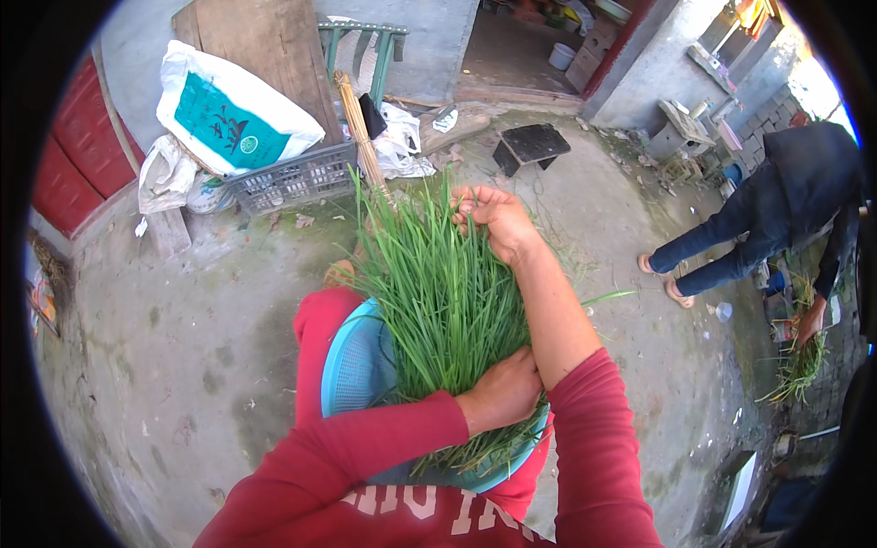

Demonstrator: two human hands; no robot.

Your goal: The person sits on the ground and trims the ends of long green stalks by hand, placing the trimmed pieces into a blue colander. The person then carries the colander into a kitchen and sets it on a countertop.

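A large bunch of long green grass-like leaves (445, 294) lies over a blue plastic basket (339, 363) on my lap. My left hand (507, 390) is closed around the lower part of the bunch, near the basket's right side. Farther up, my right forearm reaches past it, and my right hand (490, 216) is at the upper tips with its fingers bent. Thin blades seem to touch those fingertips; whether they are pinched cannot be made out. Cut stem ends hang below my left hand inside the basket.
Ahead stand a low black stool (531, 145), a grey plastic crate (294, 178) and a white and teal sack (233, 116). A straw bundle (360, 127) leans by white plastic bags. At the right another person (788, 198) bends over, holding greens (801, 363). A doorway opens beyond.
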